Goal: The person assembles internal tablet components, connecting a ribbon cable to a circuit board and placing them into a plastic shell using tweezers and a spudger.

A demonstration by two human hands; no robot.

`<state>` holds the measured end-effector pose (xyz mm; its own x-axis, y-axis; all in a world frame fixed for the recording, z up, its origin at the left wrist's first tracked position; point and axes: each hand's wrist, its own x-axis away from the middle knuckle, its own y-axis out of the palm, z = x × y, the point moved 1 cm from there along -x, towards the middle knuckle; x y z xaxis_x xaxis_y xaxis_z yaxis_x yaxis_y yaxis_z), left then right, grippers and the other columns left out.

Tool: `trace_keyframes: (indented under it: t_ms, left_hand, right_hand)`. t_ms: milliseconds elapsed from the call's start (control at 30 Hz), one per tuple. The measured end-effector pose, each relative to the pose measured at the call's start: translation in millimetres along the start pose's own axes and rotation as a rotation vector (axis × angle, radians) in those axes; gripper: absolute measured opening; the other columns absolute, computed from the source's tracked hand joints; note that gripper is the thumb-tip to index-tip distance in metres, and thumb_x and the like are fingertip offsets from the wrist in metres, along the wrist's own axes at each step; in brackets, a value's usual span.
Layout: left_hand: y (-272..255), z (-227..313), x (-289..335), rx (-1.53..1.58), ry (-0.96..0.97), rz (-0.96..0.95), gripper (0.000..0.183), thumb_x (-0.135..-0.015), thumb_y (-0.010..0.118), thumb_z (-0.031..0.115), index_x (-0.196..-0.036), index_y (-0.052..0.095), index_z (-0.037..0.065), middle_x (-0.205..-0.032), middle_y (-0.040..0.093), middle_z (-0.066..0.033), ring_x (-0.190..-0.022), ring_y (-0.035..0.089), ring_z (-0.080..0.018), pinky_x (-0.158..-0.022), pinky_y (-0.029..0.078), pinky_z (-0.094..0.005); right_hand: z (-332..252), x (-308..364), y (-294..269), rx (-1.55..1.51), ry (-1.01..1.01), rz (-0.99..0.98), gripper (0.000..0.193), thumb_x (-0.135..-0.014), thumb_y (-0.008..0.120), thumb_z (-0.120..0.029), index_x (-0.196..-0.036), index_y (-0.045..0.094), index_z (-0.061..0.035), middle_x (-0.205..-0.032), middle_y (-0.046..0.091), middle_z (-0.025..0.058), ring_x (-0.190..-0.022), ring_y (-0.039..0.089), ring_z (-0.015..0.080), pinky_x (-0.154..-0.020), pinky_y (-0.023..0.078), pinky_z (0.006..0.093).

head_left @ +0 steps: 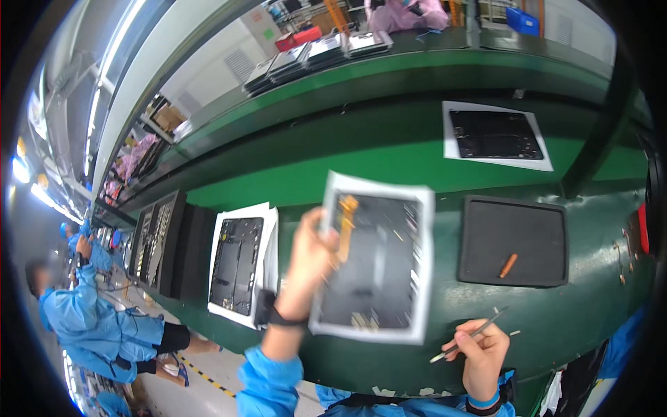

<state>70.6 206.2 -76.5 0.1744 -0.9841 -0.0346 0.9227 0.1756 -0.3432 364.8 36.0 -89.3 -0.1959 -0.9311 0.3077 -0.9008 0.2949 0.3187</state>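
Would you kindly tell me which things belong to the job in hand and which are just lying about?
In use:
- panel, white sheet (left hand)
- slim tool (right hand)

Seemingly lying about:
- tray
- orange stick
- blue bin

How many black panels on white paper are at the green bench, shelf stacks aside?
3: the held panel in the left hand; the left panel on the bench; the back panel at upper right. More may be hidden beneath.

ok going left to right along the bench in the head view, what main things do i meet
Black case of metallic parts → dark tablet-like housing on white sheets → similar housing held in the left hand → flat black tray holding an orange-brown stick → small gold-coloured pieces
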Motion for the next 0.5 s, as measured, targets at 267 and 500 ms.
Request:
trace_keyframes:
  t_ms: [267,500]
  left_hand:
    - [-91.6,-33.1,-278.7,-0.102,-0.034,-0.009,0.034,-0.101,0.061,0.009,-0.132,0.066,-0.001,-0.105,0.072,-0.0048,-0.09,0.064,-0.0165,-0.082,0.052,-0.0344]
    - [-91.7,-83.6,-324.3,-0.612,0.078,0.18,0.033,-0.086,0.071,0.017,-0.11,0.075,-0.006,-0.1,0.077,-0.0197,-0.088,0.073,-0.0318,-0.078,0.055,-0.0395]
  right_hand:
    - [-3.4,12.1,-2.7,-0.057,0.0,-0.206,0.006,-0.093,0.065,0.008,-0.099,0.067,0.0084,-0.081,0.072,0.0167,-0.07,0.075,0.0225,-0.057,0.059,0.0289]
    - [-5.5,15.7,-11.7,-0.076,0.002,-0.121,0.005,-0.095,0.067,0.006,-0.1,0.068,0.0071,-0.081,0.073,0.0157,-0.073,0.076,0.0221,-0.06,0.059,0.0282]
